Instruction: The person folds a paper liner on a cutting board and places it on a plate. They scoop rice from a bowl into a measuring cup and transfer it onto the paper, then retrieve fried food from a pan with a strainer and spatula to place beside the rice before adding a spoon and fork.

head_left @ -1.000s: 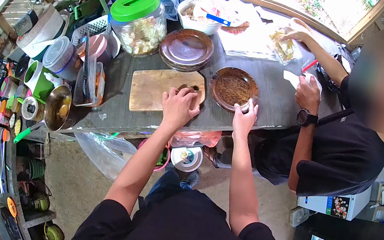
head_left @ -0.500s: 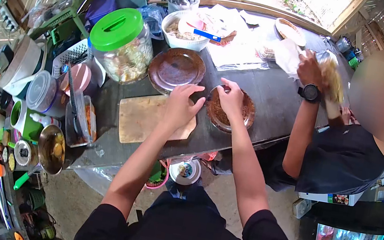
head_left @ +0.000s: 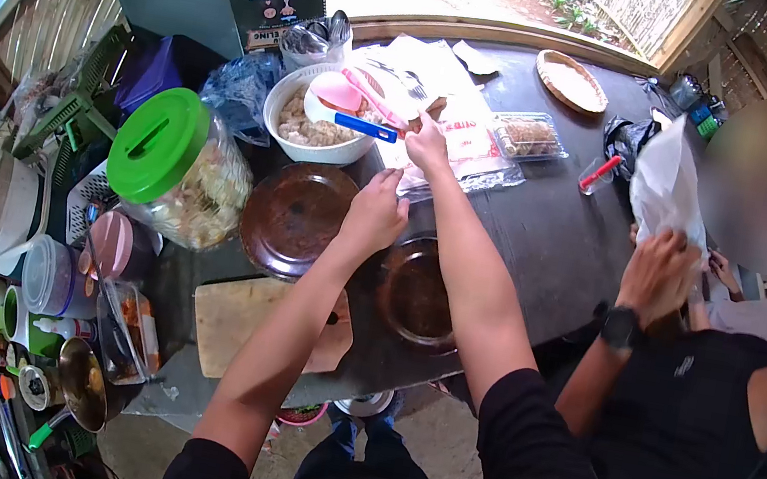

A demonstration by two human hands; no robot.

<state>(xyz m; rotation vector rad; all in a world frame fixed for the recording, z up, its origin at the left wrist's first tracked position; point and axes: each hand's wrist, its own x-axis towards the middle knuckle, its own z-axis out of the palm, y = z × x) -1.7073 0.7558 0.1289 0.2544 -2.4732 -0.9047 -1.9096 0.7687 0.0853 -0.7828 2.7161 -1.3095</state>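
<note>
My right hand (head_left: 428,143) reaches past the white bowl (head_left: 275,110), fingers closed around the handle end of a pink ladle (head_left: 372,96). The ladle's head rests over the pale, lumpy food (head_left: 305,132) in that bowl. Just below it lies a white utensil with a blue handle (head_left: 365,127). My left hand (head_left: 376,210) hovers beside a brown glass plate (head_left: 298,215), fingers loosely bent and apart, holding nothing. Beneath my right forearm sits a second, deeper brown glass dish (head_left: 415,291). A wooden cutting board (head_left: 238,322) lies partly under my left forearm.
A green-lidded jar (head_left: 158,146) stands left of the plates. Behind my right hand lie printed paper (head_left: 466,142) and a clear food box (head_left: 527,137). A woven tray (head_left: 572,81) is at the back. To the right, a co-worker's hand (head_left: 657,270) holds a white paper bag (head_left: 671,186).
My right hand has left the deep brown dish, moved forward and taken hold of the pink ladle. My view has shifted. The co-worker's hands have moved nearer their body, holding the bag.
</note>
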